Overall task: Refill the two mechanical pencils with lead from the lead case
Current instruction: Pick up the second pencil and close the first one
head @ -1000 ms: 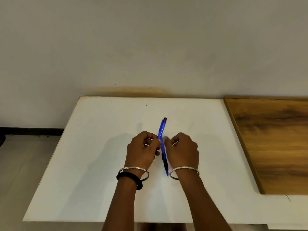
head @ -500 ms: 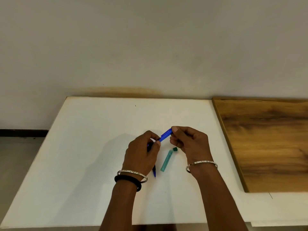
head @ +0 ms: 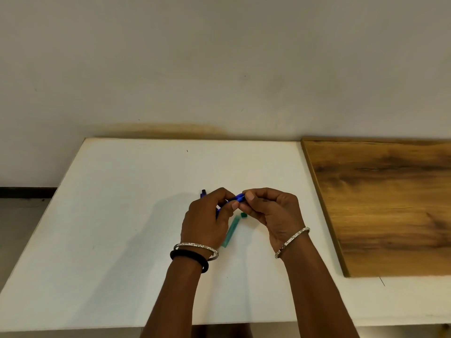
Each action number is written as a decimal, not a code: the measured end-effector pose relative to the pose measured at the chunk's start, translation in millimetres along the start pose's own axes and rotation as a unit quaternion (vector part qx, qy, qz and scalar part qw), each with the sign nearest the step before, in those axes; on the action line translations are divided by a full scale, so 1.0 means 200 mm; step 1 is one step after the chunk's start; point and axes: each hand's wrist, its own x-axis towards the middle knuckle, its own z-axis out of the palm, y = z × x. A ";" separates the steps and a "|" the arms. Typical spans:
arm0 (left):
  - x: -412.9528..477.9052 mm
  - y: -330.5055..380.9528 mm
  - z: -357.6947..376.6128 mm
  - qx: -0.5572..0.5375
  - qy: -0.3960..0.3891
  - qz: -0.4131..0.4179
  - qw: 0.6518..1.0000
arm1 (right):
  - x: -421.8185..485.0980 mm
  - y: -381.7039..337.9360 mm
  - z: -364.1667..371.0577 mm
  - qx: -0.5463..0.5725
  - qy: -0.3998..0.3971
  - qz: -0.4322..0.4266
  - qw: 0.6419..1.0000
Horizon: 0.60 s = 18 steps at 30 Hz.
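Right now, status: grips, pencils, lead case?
Left grip holds blue mechanical pencil; right grip pinches its end. Behind left grip, second pencil shows one end. Green lead case on white table. Nothing in the way.

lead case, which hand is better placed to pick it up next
Probably the right hand: it only pinches the end of the blue pencil, while the left hand grips its barrel. The lead case lies on the table between them.

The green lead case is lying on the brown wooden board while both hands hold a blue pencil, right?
Not quite. The green lead case lies on the white table, not on the wooden board. The head view shows it between the two hands. The left hand and right hand do hold a blue pencil.
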 end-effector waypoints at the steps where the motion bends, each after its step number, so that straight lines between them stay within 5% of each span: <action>1: 0.00 0.00 0.01 0.001 -0.003 0.001 1.000 | 0.00 0.00 -0.01 -0.003 0.005 0.001 1.000; 15: 0.02 -0.02 0.03 -0.027 -0.005 -0.029 0.999 | 0.03 0.00 -0.06 0.021 0.071 -0.020 0.997; 18: 0.02 -0.03 0.02 -0.029 0.009 -0.035 0.999 | 0.04 0.00 -0.11 -0.125 0.132 -0.082 0.980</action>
